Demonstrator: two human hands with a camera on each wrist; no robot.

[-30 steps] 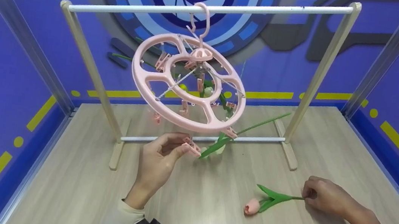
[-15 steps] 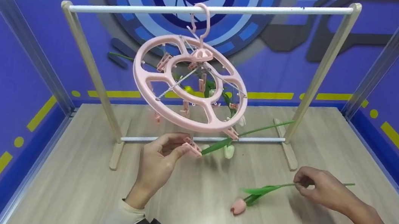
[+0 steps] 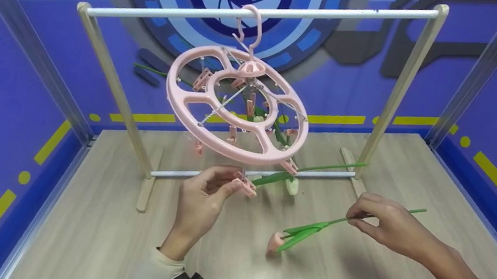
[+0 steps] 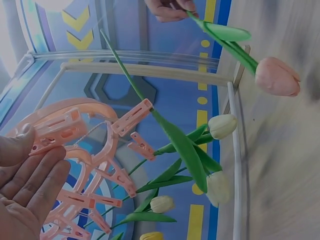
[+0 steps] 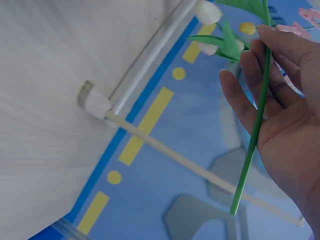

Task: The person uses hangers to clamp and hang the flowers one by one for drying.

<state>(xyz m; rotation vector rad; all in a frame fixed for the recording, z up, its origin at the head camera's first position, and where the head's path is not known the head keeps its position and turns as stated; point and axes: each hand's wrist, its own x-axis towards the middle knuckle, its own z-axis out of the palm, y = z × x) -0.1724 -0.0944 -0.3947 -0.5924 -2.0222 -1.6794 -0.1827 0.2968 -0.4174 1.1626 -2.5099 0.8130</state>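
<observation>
My left hand (image 3: 200, 204) pinches a pink clothespin (image 3: 245, 185) that dangles from the front rim of a round pink clip hanger (image 3: 177, 102). In the left wrist view that clothespin (image 4: 59, 132) sits between thumb and fingers. My right hand (image 3: 392, 226) holds a pink tulip (image 3: 275, 243) by its green stem, the bloom low over the table and pointing left. The stem (image 5: 257, 122) crosses the palm in the right wrist view. White tulips (image 4: 218, 188) hang from other clothespins on the hanger, with a yellow bloom (image 4: 151, 235) lower in the left wrist view.
The hanger hooks over the white top bar (image 3: 340, 13) of a wooden-legged rack. A lower white bar (image 3: 325, 174) runs close behind my hands. A clipped flower's stem reaches right toward the rack's right leg (image 3: 399, 91). Printed blue walls enclose the wooden table (image 3: 223, 269).
My right hand has lifted the pink tulip off the table and moved it left and toward the rack. My left hand keeps its pinch on the clothespin. The hanging white tulip has swung slightly.
</observation>
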